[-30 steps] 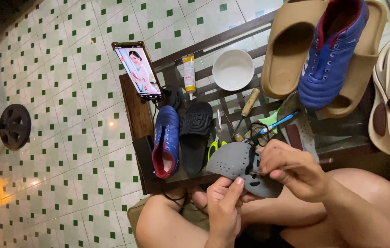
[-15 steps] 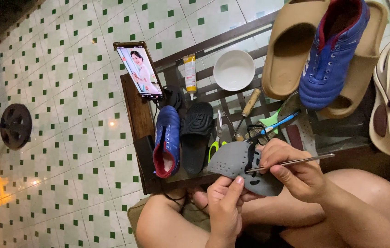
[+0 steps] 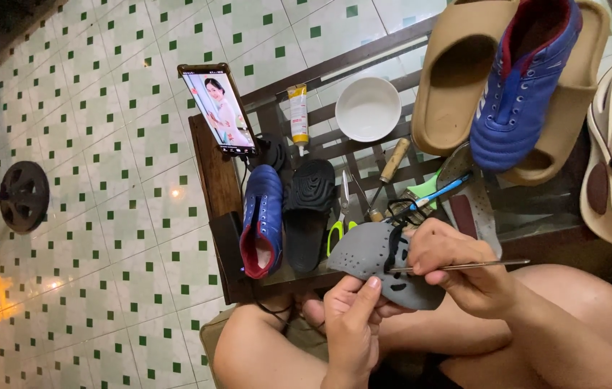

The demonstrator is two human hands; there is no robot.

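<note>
- The grey perforated clog sits just above the person's knees, at the desk's near edge; its right end is hidden under the right hand, so its full outline cannot be made out.
- Its long axis runs roughly left to right; which end is the toe is hard to tell.
- The left hand's fingers pinch the clog's lower edge; the right hand's fingers are closed on one thin metal awl, lying level, tip at the clog.
- Counted: two blue boots, two tan slides, one black sandal, one white bowl, one glue tube, one phone.
</note>
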